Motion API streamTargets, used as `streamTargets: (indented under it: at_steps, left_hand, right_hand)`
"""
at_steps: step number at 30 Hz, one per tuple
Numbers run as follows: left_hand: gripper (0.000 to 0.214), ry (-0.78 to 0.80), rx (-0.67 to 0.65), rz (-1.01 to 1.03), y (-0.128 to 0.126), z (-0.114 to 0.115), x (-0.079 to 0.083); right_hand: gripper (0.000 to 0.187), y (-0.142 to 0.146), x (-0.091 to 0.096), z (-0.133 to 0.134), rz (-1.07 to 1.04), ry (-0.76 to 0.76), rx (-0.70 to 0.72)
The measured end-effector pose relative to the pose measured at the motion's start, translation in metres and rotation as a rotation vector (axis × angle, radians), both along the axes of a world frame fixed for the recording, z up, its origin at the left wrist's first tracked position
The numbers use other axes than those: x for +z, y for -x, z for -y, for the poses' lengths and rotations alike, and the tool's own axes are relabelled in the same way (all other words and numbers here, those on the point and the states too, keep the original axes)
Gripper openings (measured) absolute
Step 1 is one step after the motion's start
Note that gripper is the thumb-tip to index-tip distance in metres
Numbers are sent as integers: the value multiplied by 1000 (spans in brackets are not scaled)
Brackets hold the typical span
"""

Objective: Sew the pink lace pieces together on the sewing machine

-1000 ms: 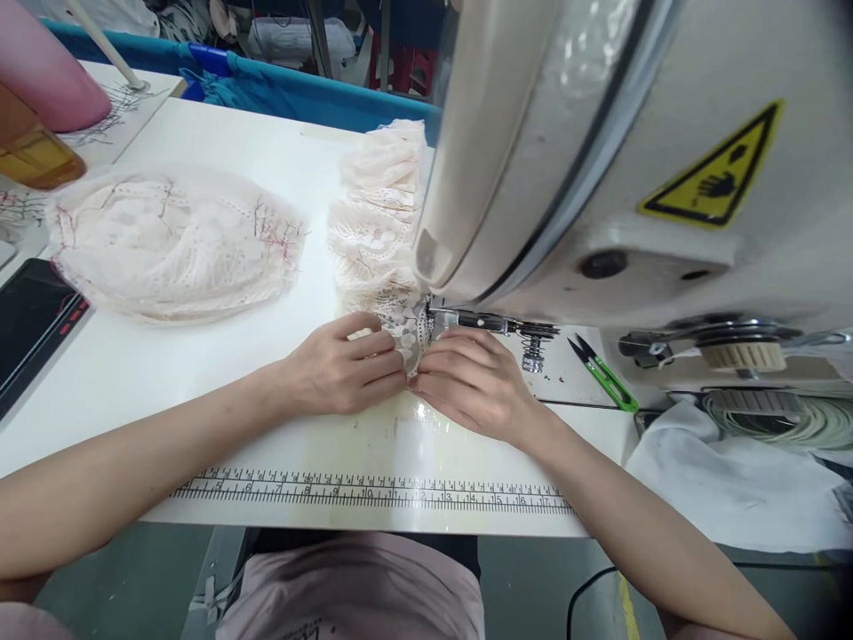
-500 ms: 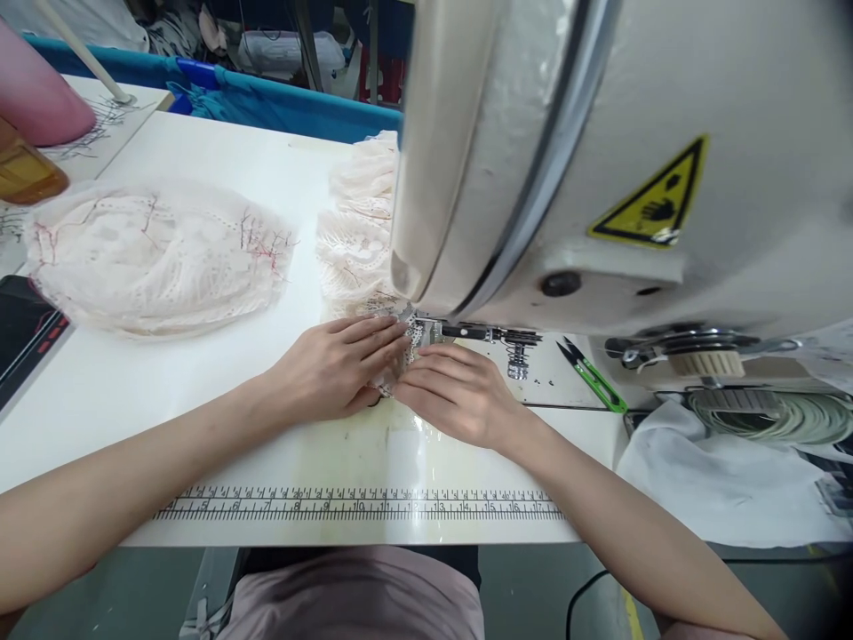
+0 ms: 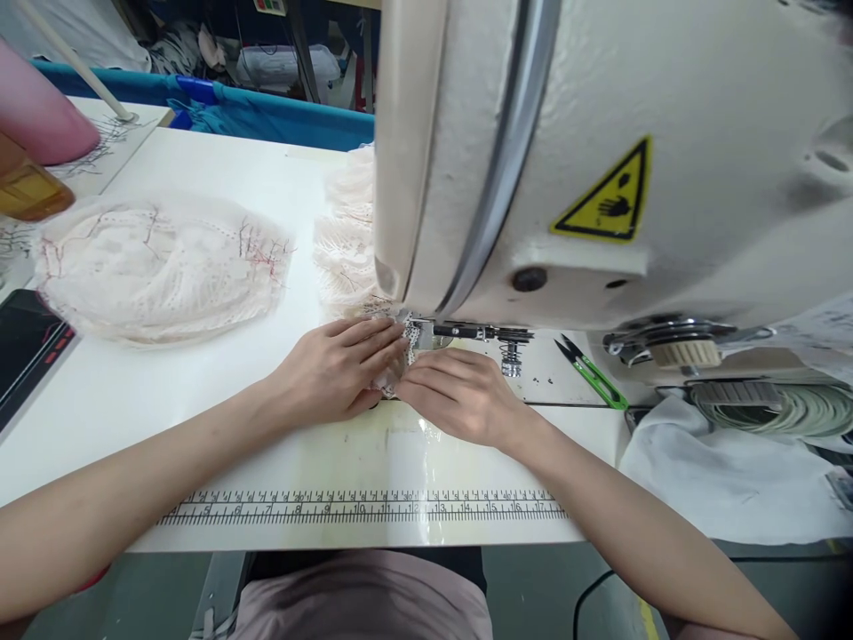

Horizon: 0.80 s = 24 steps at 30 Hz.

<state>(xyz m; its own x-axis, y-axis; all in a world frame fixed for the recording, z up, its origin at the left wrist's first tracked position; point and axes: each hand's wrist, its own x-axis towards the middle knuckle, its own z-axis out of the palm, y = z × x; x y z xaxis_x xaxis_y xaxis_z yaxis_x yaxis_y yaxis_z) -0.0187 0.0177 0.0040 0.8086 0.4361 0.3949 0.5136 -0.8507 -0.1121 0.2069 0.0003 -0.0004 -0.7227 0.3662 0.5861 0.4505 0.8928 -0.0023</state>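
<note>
My left hand (image 3: 339, 369) and my right hand (image 3: 457, 391) lie side by side on the white table, fingers pressed down on a small piece of pale lace (image 3: 400, 351) right in front of the presser foot (image 3: 426, 333) of a cream sewing machine (image 3: 600, 160). Fingertips of both hands pinch the lace edge. More lace (image 3: 343, 240) trails away behind the needle, partly hidden by the machine head.
A heap of lace pieces (image 3: 156, 267) lies at the left. Green-handled thread snips (image 3: 593, 373) rest right of the needle. A printed ruler (image 3: 363, 508) runs along the table's front edge. White cloth (image 3: 726, 471) lies at the right, a dark phone (image 3: 27, 342) at the far left.
Both hands have slid the lace a little further toward the needle, and less of it shows between the fingers. The view has shifted slightly.
</note>
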Motion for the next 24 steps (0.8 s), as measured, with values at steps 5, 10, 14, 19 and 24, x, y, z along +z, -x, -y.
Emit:
streamTargets:
  at_steps: [5,10,14,19,24]
  left_hand:
    - [43,-9,3,-10,-1,0,1]
    - [45,-13,7,-11,-2,-1,2]
    - [43,6,19,-5,-3,-1,2]
    - [43,-9,15,-10,-4,-1,2]
    - [44,0,20,-24,-5,-1,2]
  right_hand:
    - [13,-2,-1,-2,17,-13,-16]
    - [14,-6,-3,-2,39,-4,-50]
    - [15,-9,-5,0,87,55,-112]
    - [16,-11,-3,0,108,77,-153]
    - [17,-12,-2,-3,79,87,-151]
